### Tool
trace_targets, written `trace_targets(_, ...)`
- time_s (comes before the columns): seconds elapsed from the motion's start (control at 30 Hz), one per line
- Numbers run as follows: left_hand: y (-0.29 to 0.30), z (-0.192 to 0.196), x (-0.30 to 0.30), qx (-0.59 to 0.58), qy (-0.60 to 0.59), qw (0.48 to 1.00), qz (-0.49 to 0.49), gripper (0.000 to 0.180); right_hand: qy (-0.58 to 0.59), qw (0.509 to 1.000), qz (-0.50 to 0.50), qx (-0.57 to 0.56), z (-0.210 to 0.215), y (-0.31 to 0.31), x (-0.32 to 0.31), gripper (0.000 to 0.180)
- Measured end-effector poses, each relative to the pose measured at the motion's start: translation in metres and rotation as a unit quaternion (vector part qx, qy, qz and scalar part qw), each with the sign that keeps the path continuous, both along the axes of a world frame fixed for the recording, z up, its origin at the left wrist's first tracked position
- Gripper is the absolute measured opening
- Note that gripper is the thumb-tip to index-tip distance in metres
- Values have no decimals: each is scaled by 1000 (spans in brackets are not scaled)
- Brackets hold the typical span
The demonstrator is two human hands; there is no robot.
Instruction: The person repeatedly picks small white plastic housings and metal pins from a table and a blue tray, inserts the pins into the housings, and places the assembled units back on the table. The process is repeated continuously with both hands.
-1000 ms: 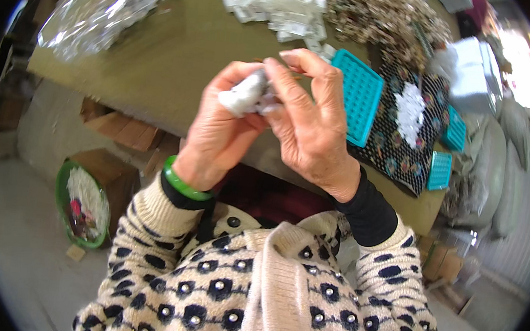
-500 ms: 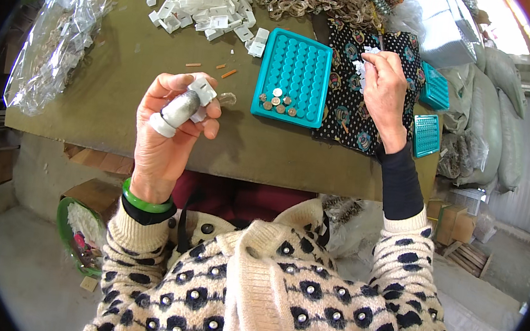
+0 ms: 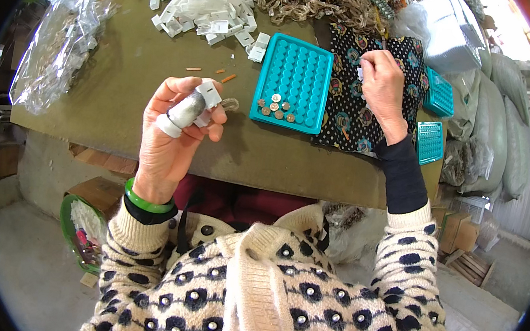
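Note:
My left hand grips a small white plastic piece between its fingers, above the table's near left part. A clear loop sticks out beside that piece. Grey wrapping with a white band covers one digit of this hand. Over a black patterned cloth, my right hand has thumb and fingers pinched together. Small white bits show at its fingertips; whether it holds one is hidden. Left of the cloth lies a teal tray of round hollows, with several small round metallic pieces at its near end.
White plastic pieces are heaped at the far side, beside a tangle of clear loops. A clear plastic bag lies at left. Smaller teal trays stand at the right edge. Orange slivers lie near my left hand.
My right hand's fingers have drawn closer together over the white bits. My left hand still grips the white piece, shifted slightly right. The whole view has moved a little.

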State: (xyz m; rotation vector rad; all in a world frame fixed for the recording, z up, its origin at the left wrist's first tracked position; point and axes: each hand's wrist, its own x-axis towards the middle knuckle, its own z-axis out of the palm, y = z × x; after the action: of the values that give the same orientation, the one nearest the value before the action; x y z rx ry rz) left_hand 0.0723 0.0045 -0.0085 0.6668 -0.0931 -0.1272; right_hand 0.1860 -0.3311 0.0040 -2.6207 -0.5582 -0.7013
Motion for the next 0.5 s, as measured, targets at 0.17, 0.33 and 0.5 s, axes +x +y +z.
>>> trace_targets(0.17,-2,4,-2,-15,7,1000,-6,29,223,876,14,428,23,19,-18,9)
trace_targets(0.33,-2,9,-4,0,24,1000,-17,35,267,812,98,510,49,64,-43,11)
trace_targets(0.5,-1,11,-9,4,35,999,-16,34,308,763,169,543,61,117,-68,12)
